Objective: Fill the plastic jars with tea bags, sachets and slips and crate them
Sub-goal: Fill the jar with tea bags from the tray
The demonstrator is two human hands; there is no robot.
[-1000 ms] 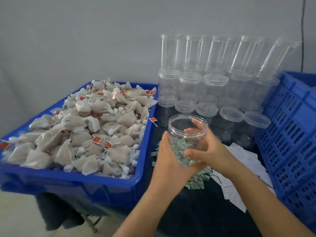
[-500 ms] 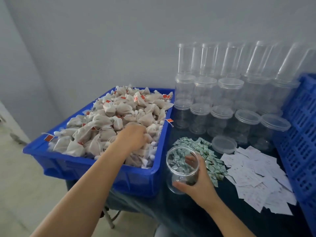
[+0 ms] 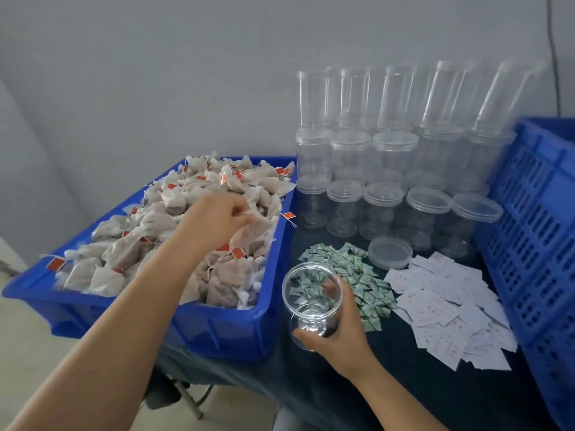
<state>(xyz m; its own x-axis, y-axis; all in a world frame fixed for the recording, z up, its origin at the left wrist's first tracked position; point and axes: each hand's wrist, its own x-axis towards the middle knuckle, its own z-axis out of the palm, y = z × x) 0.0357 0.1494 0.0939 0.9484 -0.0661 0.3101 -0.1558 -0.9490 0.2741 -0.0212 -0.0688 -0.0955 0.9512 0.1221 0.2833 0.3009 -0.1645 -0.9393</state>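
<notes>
Plain grey wall (image 3: pixel 155 73) behind – pale floor (image 3: pixel 28 353) below, dark-draped table (image 3: pixel 404 399) under soft even light.

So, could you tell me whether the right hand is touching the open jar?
Touching. The head view shows the right hand wrapped around the open jar, thumb across its base and fingers seen through the clear wall on the far side.

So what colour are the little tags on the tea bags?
Red, on the tags of the tea bags, seen in the head view.
</notes>
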